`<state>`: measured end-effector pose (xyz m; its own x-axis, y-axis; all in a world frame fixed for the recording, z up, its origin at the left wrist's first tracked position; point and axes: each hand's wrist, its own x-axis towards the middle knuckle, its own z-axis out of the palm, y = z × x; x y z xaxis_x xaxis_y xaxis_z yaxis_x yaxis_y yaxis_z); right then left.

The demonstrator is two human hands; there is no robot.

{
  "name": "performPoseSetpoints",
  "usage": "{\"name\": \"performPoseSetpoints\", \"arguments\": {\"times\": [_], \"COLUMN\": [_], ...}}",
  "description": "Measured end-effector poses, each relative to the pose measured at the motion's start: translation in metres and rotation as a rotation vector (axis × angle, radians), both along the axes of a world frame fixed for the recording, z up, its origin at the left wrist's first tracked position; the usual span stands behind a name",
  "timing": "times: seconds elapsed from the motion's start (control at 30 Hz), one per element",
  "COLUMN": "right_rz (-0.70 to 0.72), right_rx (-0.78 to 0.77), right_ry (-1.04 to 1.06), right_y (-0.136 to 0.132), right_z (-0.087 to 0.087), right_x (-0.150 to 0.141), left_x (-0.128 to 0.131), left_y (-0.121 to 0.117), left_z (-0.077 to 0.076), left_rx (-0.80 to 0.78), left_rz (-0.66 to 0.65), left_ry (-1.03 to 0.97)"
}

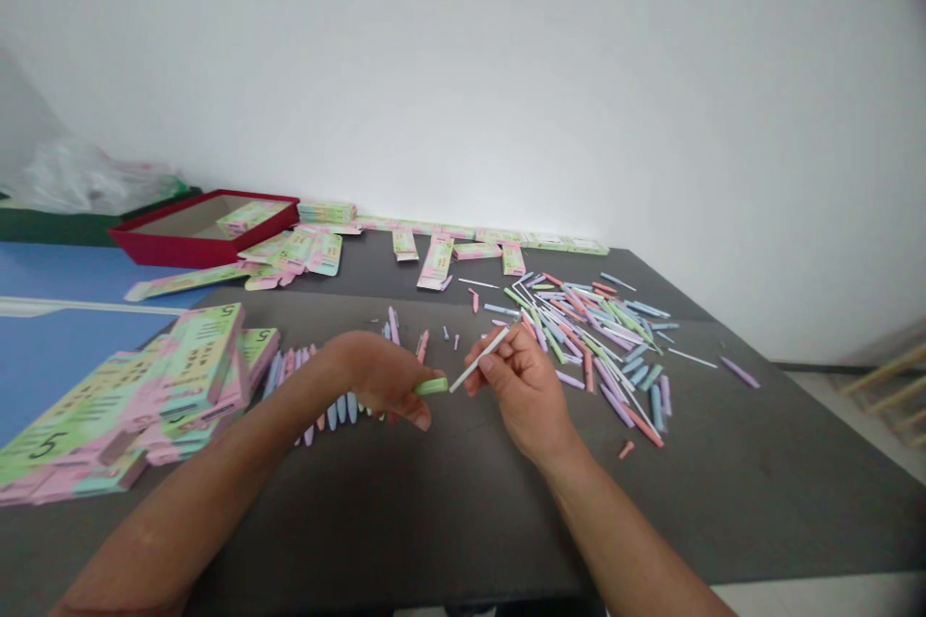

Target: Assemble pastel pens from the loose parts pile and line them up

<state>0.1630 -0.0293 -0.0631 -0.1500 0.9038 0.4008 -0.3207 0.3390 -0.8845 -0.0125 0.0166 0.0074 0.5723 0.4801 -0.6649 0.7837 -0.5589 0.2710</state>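
Observation:
My left hand [387, 378] is closed around a green pen barrel [432, 387], its end poking out toward the right. Between the thumb and fingers of my right hand [522, 384] is a thin white pen refill [477, 362], slanted down to the left. The refill's lower tip is close to the barrel's end; whether they touch I cannot tell. Partly hidden behind my left arm lies a row of pastel pens [342, 410]. To the right of my right hand spreads a loose heap of coloured pen parts and white refills [608, 337].
Printed pen boxes [206, 357] are stacked at the left. Behind them stand a red box [180, 249] and flattened cartons [296, 251]. More cartons [438, 260] line the wall side of the dark table [463, 530]. A single purple pen piece [739, 372] lies far right.

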Motion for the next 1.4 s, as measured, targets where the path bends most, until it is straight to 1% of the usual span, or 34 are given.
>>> {"name": "performPoseSetpoints", "arguments": {"times": [0.13, 0.33, 0.47, 0.7, 0.87, 1.03, 1.2, 1.33, 1.4], "right_rz": [-0.040, -0.141, -0.097, -0.089, -0.037, -0.002, 0.000, 0.013, -0.017], "right_rx": [-0.022, 0.017, 0.018, -0.003, -0.050, -0.034, -0.057, -0.041, -0.029], "right_ry": [0.103, 0.114, 0.114, 0.081, 0.093, 0.095, 0.068, 0.062, 0.052], "right_y": [-0.001, -0.006, -0.009, -0.016, -0.020, -0.022, -0.025, -0.024, -0.022], "right_z": [-0.003, 0.008, 0.007, -0.011, -0.016, -0.016, -0.019, -0.021, -0.021], "right_x": [-0.011, -0.012, -0.016, -0.034, -0.044, -0.042, -0.036, -0.037, -0.040], "left_x": [-0.003, -0.009, -0.008, -0.005, -0.003, -0.003, -0.003, -0.003, -0.003], "left_y": [-0.002, 0.000, 0.000, 0.000, 0.000, -0.002, -0.001, -0.001, -0.001], "left_z": [0.003, 0.005, 0.008, 0.008, 0.010, 0.016, 0.016, 0.017, 0.017], "left_rx": [0.008, 0.031, 0.058, 0.022, -0.004, -0.018, -0.022, -0.030, 0.004], "left_rz": [-0.015, -0.036, -0.062, -0.064, -0.088, -0.081, -0.060, -0.093, -0.097], "left_ry": [-0.047, -0.100, -0.057, -0.059, -0.034, -0.044, -0.066, -0.058, -0.044]}}
